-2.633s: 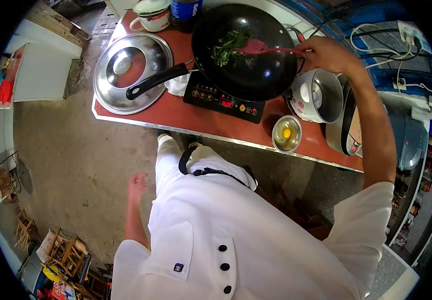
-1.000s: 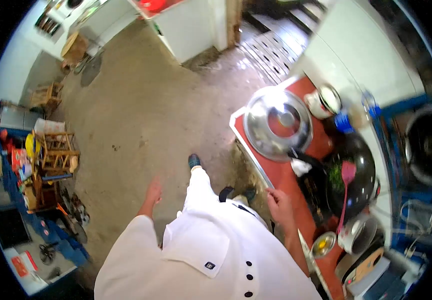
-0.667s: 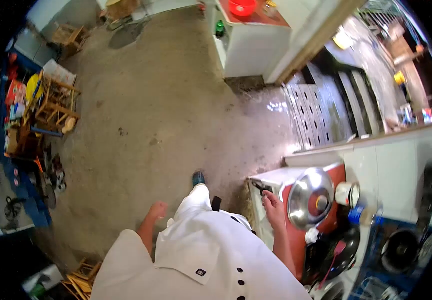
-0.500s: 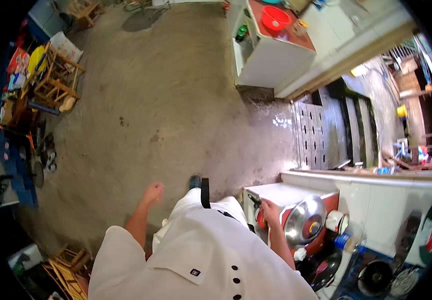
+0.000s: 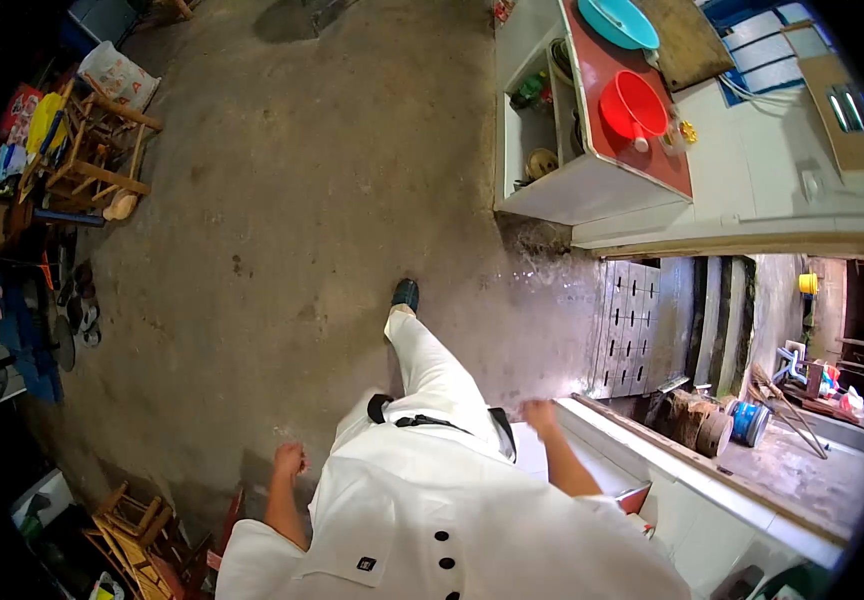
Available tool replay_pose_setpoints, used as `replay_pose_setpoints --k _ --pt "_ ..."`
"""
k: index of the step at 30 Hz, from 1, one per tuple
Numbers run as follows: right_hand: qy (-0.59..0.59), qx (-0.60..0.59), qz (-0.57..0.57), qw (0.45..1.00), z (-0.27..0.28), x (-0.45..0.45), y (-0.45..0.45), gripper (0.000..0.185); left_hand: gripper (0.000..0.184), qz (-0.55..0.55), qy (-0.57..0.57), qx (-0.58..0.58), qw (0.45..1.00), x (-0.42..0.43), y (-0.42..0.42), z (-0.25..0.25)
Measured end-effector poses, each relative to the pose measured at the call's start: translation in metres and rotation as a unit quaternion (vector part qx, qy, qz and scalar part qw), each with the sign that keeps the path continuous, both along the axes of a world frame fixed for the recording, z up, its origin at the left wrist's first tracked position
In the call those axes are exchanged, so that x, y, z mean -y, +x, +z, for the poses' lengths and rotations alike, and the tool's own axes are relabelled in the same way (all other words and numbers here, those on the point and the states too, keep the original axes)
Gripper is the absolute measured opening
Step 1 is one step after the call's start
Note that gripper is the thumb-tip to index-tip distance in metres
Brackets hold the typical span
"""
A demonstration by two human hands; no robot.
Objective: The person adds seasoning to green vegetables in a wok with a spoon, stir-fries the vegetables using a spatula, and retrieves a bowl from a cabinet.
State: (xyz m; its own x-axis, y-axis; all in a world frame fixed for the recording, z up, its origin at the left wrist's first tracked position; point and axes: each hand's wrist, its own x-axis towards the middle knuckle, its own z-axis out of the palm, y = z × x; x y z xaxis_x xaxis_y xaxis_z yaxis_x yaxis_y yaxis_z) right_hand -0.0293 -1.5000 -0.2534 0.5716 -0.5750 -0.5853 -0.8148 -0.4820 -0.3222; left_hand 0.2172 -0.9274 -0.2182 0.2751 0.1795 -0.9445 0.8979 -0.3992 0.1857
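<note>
My left hand (image 5: 291, 459) hangs low at my left side over the concrete floor, its fingers curled in; nothing shows in it. On my other side my right hand (image 5: 539, 413) is blurred, near the edge of a white counter (image 5: 588, 449), and its fingers cannot be made out. My white shirt (image 5: 432, 520) and trousers fill the lower middle of the view. One shoe (image 5: 406, 293) is stretched forward on the floor.
Ahead on the right, a cabinet with a red top (image 5: 604, 70) holds a red basin (image 5: 634, 104) and a blue basin (image 5: 619, 22). A doorway with a slotted slab (image 5: 628, 325) opens to the right. Wooden chairs (image 5: 97, 150) stand at the left.
The view has turned and moved from the cooking counter toward the cabinet and doorway. The wok and lid have left view. My right hand earlier held the red spatula and no longer does.
</note>
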Motion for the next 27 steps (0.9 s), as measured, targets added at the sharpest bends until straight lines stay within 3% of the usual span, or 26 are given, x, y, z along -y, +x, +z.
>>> replay_pose_setpoints --k 2,4,7,10,12,16,20,23,24,26,27 --pt "0.095 0.009 -0.135 0.986 0.038 0.035 0.120 0.029 0.015 0.015 0.013 -0.011 1.000 0.012 0.016 0.011" --pt "0.006 0.004 -0.045 0.999 0.057 0.078 0.223 0.030 0.015 0.040 0.021 -0.025 0.999 0.042 0.043 0.018" --pt "0.008 0.108 -0.026 0.994 0.060 0.142 0.360 0.030 0.024 0.093 -0.018 -0.030 0.995 0.085 0.098 0.032" --pt "-0.024 0.223 -0.023 0.974 0.089 0.179 0.490 0.028 0.024 -0.001 -0.026 -0.008 1.000 0.137 0.162 0.055" --pt "0.047 0.237 -0.085 0.967 0.091 0.204 0.558 0.022 0.022 -0.028 -0.059 0.005 0.998 0.162 0.212 0.059" --pt "0.016 0.234 -0.133 0.963 0.071 0.257 0.635 0.023 0.021 0.023 -0.162 0.062 0.985 0.175 0.299 0.008" --pt "0.008 0.209 -0.245 0.947 0.040 0.309 0.679 0.037 0.022 0.048 -0.120 0.002 0.992 0.189 0.383 0.005" --pt "-0.172 0.174 -0.136 0.960 0.042 0.345 0.727 0.050 0.022 0.048 -0.052 -0.073 0.995 0.200 0.415 0.024" --pt "-0.175 0.165 -0.141 0.960 0.032 0.367 0.737 0.050 0.022 0.047 -0.036 -0.095 0.994 0.206 0.423 0.028" --pt "-0.304 0.186 -0.062 0.932 0.003 0.423 0.760 0.052 0.022 0.054 -0.004 -0.136 0.989 0.212 0.430 0.035" --pt "-0.327 0.168 -0.076 0.927 -0.003 0.448 0.774 0.052 0.022 0.055 0.009 -0.154 0.986 0.219 0.435 0.036"
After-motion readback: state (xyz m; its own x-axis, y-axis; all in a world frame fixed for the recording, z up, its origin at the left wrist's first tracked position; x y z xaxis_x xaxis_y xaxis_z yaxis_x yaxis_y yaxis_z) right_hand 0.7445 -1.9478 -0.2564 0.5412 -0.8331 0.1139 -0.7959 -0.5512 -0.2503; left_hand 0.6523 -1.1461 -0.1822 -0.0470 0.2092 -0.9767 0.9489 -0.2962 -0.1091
